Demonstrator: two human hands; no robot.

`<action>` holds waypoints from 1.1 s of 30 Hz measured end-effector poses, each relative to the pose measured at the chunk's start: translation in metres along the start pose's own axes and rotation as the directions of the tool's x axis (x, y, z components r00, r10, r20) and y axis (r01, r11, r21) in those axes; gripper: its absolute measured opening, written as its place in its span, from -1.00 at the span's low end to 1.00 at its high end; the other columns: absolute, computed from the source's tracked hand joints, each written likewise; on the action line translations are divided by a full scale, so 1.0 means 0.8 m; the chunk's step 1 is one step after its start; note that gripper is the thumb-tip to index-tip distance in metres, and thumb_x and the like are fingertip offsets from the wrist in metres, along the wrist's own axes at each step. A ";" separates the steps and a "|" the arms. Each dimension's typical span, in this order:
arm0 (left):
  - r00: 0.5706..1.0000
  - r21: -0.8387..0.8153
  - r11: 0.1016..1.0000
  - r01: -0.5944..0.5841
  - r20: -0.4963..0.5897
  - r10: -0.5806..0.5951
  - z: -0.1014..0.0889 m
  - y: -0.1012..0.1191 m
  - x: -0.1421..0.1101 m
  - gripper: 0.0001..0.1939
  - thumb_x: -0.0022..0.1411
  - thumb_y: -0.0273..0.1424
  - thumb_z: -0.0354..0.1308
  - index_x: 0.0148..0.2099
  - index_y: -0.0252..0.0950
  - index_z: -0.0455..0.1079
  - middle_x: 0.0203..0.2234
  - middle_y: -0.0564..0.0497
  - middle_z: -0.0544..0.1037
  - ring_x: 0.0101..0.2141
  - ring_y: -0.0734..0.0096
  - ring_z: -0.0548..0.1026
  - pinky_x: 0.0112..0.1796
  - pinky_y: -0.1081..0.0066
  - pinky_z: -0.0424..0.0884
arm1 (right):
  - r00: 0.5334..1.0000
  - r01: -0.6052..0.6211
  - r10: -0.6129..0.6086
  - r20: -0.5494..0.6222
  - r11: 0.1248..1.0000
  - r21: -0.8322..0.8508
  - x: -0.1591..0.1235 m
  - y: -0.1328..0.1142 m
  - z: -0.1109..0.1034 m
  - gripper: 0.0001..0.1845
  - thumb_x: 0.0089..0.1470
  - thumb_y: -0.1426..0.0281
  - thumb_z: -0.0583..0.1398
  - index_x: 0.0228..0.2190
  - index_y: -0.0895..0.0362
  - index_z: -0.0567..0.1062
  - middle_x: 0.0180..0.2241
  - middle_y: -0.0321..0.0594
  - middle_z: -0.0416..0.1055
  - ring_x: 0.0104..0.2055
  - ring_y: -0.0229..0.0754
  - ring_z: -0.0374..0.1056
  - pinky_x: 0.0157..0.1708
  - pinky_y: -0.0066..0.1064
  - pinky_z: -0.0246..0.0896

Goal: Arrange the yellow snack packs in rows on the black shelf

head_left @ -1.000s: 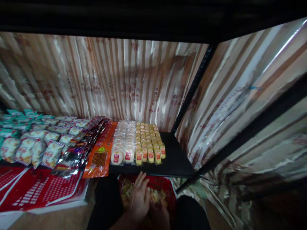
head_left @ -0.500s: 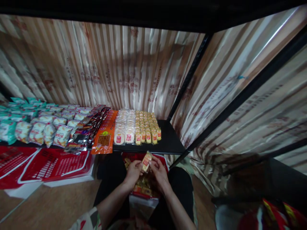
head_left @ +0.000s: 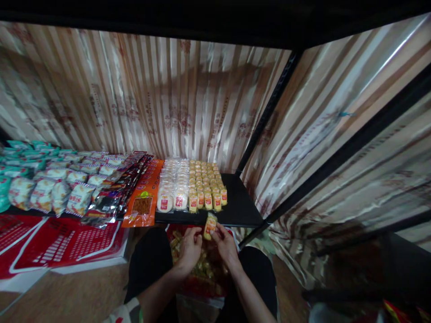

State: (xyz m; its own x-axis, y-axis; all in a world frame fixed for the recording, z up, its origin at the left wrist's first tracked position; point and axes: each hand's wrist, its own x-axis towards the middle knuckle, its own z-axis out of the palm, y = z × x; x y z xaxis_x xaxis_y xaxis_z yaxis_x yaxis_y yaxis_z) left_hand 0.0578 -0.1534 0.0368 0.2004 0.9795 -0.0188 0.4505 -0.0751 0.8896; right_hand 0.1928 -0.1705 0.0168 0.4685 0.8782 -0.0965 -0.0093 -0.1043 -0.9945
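My right hand (head_left: pixel 226 244) pinches a small yellow-wrapped snack packet (head_left: pixel 210 225) with a red label, holding it upright just in front of the shelf edge. Just left of the packet is my left hand (head_left: pixel 190 247), loosely bent with fingers apart and nothing in it. Below both hands, between my knees, a red-edged box (head_left: pixel 202 289) holds many loose yellow packets (head_left: pixel 204 267). On the black shelf (head_left: pixel 240 204), rows of matching yellow packets (head_left: pixel 208 199) stand beside rows of round white packets (head_left: pixel 164 202).
Left along the shelf lie an orange bag (head_left: pixel 143 204), dark shiny packets (head_left: pixel 104 202), white-and-blue packets (head_left: pixel 79 197) and green ones (head_left: pixel 20 163). Red printed cartons (head_left: pixel 74 242) sit below. A slanting black post (head_left: pixel 286 197) bounds the right side, with striped sheeting (head_left: pixel 188 98) behind.
My left hand has come off the yellow packet and moved slightly left. The right hand keeps the packet. The view has shifted slightly, so the shelf appears lower.
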 end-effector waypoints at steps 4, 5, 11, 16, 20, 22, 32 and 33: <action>0.994 -0.033 0.994 -0.103 -0.030 0.102 0.015 0.011 0.025 -0.64 0.12 -0.58 -0.09 -0.08 -0.26 0.38 -0.09 -0.07 0.45 -0.05 0.40 0.42 0.02 0.32 0.35 | 0.994 0.106 -0.107 -0.011 0.990 -0.091 0.043 -0.004 0.013 -0.50 -0.21 0.20 0.23 -0.18 0.17 0.45 -0.37 -0.18 0.50 -0.34 -0.13 0.41 -0.23 -0.29 0.32; 0.994 -0.036 0.993 -0.111 -0.029 0.110 0.020 0.012 0.031 -0.62 0.10 -0.60 -0.09 -0.07 -0.27 0.37 -0.04 -0.08 0.42 -0.01 0.39 0.40 0.04 0.32 0.33 | 0.993 0.114 -0.116 -0.016 0.989 -0.098 0.053 -0.004 0.017 -0.50 -0.20 0.21 0.21 -0.18 0.17 0.44 -0.38 -0.18 0.49 -0.36 -0.13 0.41 -0.25 -0.29 0.32; 0.996 0.046 0.995 -0.084 -0.040 0.086 0.034 0.002 0.057 -0.54 0.06 -0.64 -0.11 0.00 -0.37 0.35 0.08 -0.15 0.31 0.11 0.33 0.27 0.17 0.29 0.16 | 0.984 0.172 -0.176 0.006 0.955 -0.241 0.087 -0.007 0.038 -0.60 -0.09 0.26 0.16 -0.18 0.14 0.43 -0.36 -0.19 0.48 -0.36 -0.15 0.41 -0.27 -0.30 0.33; 0.981 0.102 0.990 -0.094 -0.159 0.110 0.039 -0.021 0.074 -0.55 0.11 -0.58 -0.13 0.05 -0.44 0.31 0.01 -0.22 0.30 0.04 0.27 0.33 0.12 0.26 0.25 | 0.982 0.183 -0.191 0.001 0.936 -0.300 0.094 -0.006 0.047 -0.64 -0.02 0.24 0.12 -0.19 0.15 0.42 -0.31 -0.14 0.47 -0.33 -0.13 0.40 -0.29 -0.32 0.33; 0.971 0.058 0.993 -0.105 -0.211 0.115 0.045 -0.040 0.083 -0.55 0.13 -0.58 -0.20 0.03 -0.49 0.31 -0.05 -0.25 0.29 -0.10 0.34 0.42 -0.01 0.34 0.38 | 0.964 0.231 -0.264 -0.030 0.889 -0.395 0.091 0.003 0.049 -0.62 0.02 0.23 0.11 -0.15 0.16 0.42 -0.21 -0.06 0.41 -0.23 -0.10 0.36 -0.31 -0.34 0.33; 0.963 0.055 0.989 -0.139 -0.224 0.148 0.047 -0.045 0.084 -0.57 0.14 -0.56 -0.20 0.02 -0.48 0.31 -0.06 -0.23 0.29 -0.09 0.33 0.41 -0.01 0.32 0.38 | 0.956 0.262 -0.293 -0.009 0.868 -0.422 0.089 0.007 0.049 -0.62 0.02 0.24 0.11 -0.13 0.16 0.41 -0.21 -0.07 0.40 -0.21 -0.10 0.35 -0.28 -0.32 0.33; 0.933 0.118 0.980 -0.160 -0.307 0.189 0.049 -0.053 0.102 -0.55 0.18 -0.51 -0.16 0.12 -0.45 0.21 -0.01 -0.25 0.25 0.00 0.22 0.34 0.01 0.19 0.33 | 0.929 0.286 -0.367 -0.051 0.799 -0.529 0.100 0.015 0.057 -0.65 0.05 0.21 0.08 -0.15 0.14 0.38 -0.27 -0.12 0.40 -0.22 -0.11 0.33 -0.18 -0.26 0.28; 0.933 0.123 0.978 -0.165 -0.302 0.196 0.049 -0.055 0.103 -0.55 0.18 -0.51 -0.16 0.12 -0.45 0.21 -0.01 -0.25 0.24 0.02 0.20 0.32 0.01 0.18 0.33 | 0.927 0.283 -0.372 -0.059 0.791 -0.542 0.100 0.015 0.058 -0.65 0.05 0.21 0.08 -0.16 0.13 0.38 -0.28 -0.13 0.40 -0.23 -0.11 0.33 -0.17 -0.26 0.27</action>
State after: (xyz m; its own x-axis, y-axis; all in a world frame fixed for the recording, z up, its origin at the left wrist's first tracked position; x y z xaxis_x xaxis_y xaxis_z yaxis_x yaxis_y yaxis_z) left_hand 0.0884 -0.0766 -0.0219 0.0126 0.9556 0.2944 0.5150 -0.2586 0.8173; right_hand 0.1891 -0.0795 -0.0047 0.4893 0.8251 0.2826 0.6039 -0.0868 -0.7923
